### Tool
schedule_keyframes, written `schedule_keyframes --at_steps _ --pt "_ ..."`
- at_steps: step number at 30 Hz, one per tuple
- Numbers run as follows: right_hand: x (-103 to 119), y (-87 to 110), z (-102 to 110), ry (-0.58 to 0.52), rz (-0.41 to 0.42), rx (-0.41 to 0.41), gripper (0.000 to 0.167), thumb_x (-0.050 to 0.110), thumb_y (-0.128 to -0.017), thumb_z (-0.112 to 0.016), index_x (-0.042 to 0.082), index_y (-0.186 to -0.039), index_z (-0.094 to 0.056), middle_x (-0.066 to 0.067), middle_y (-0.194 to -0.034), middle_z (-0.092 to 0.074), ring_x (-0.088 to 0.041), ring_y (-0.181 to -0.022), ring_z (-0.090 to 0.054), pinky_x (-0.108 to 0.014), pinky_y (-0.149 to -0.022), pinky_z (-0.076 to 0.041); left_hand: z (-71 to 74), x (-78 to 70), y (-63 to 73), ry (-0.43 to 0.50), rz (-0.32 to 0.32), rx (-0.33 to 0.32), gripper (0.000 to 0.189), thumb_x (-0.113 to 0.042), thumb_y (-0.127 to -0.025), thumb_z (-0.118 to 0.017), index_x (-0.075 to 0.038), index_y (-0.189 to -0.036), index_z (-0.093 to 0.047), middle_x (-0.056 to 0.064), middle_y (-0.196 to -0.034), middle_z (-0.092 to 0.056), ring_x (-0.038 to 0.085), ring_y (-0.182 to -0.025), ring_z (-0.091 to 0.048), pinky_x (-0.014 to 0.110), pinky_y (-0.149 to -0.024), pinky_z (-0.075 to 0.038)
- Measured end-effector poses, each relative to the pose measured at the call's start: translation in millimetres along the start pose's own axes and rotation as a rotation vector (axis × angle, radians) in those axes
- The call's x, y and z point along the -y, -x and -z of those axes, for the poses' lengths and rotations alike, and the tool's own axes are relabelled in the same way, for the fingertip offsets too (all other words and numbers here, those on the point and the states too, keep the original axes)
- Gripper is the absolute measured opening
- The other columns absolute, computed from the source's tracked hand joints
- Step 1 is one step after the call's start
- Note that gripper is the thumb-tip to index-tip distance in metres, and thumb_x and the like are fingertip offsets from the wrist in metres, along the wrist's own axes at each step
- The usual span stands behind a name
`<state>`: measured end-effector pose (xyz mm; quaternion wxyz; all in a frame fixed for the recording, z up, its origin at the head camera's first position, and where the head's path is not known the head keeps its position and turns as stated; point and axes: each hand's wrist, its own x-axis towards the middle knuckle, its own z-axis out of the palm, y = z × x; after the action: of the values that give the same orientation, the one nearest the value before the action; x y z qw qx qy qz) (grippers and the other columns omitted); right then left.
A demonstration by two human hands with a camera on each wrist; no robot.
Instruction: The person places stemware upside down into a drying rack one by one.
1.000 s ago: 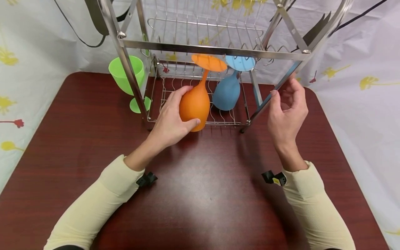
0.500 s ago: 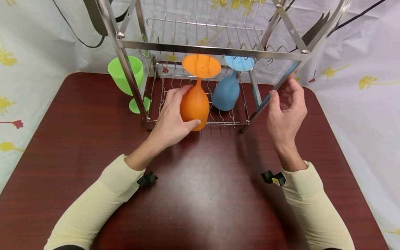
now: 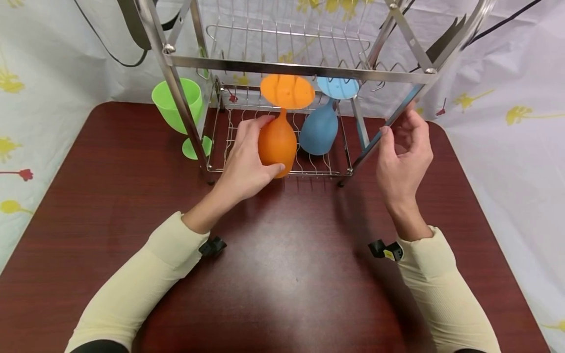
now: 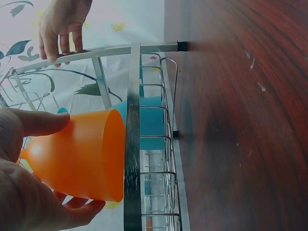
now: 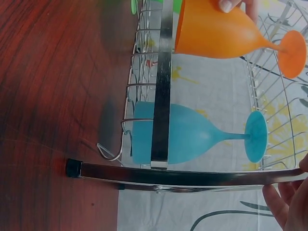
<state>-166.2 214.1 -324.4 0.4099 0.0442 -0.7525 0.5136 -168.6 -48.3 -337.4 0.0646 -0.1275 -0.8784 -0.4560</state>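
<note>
An orange wine glass [image 3: 279,142], upside down with its foot [image 3: 288,91] up, is in my left hand [image 3: 249,164], which grips the bowl between thumb and fingers. In the left wrist view the orange bowl [image 4: 79,154] hangs above the lower rack, its rim beside the front rail. A blue wine glass [image 3: 319,130] stands inverted on the lower rack to the right, as the right wrist view also shows [image 5: 183,134]. My right hand [image 3: 405,154] pinches the right post [image 3: 375,142] of the metal dish rack.
A green goblet [image 3: 178,105] stands upright on the table left of the rack. The upper wire shelf [image 3: 291,34] lies over the glasses, with its front bar [image 3: 282,67] crossing above the orange foot. Dark holders hang on the rack's sides.
My left hand has brought the orange wine glass slightly farther into the rack, and its foot tipped left, then a little back right. My right hand keeps its place on the post.
</note>
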Motion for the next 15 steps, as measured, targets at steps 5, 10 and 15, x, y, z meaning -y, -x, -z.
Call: schedule_keyframes --at_steps 5,10,15 --pt "-0.9 -0.5 -0.2 0.015 -0.001 -0.006 0.032 0.007 -0.09 -0.063 0.008 -0.122 -0.062 0.003 -0.103 -0.064 -0.013 -0.085 -0.063 -0.017 -0.07 -0.051 -3.1 2.0 -4.5 -0.006 -0.01 -0.005 0.085 -0.016 -0.072 -0.082 -0.019 -0.144 -0.037 0.007 -0.137 -0.035 0.026 -0.119 -0.047 0.048 -0.096 -0.042" --pt "-2.0 -0.4 -0.7 0.022 0.003 -0.004 0.031 0.006 -0.09 -0.063 0.005 -0.121 -0.061 0.008 -0.099 -0.061 -0.012 -0.084 -0.062 -0.017 -0.07 -0.05 -5.6 4.8 -8.9 -0.038 -0.021 -0.014 0.085 -0.015 -0.071 -0.082 -0.017 -0.143 -0.037 0.008 -0.137 -0.036 0.026 -0.118 -0.047 0.046 -0.096 -0.042" --pt "-2.2 0.7 -1.6 0.002 -0.022 -0.01 0.03 0.005 -0.09 -0.064 0.004 -0.12 -0.061 0.012 -0.095 -0.057 -0.011 -0.083 -0.06 -0.018 -0.067 -0.048 -7.4 7.3 -14.0 -0.061 -0.039 -0.02 0.085 -0.015 -0.071 -0.082 -0.016 -0.143 -0.036 0.009 -0.136 -0.036 0.026 -0.118 -0.046 0.045 -0.094 -0.044"
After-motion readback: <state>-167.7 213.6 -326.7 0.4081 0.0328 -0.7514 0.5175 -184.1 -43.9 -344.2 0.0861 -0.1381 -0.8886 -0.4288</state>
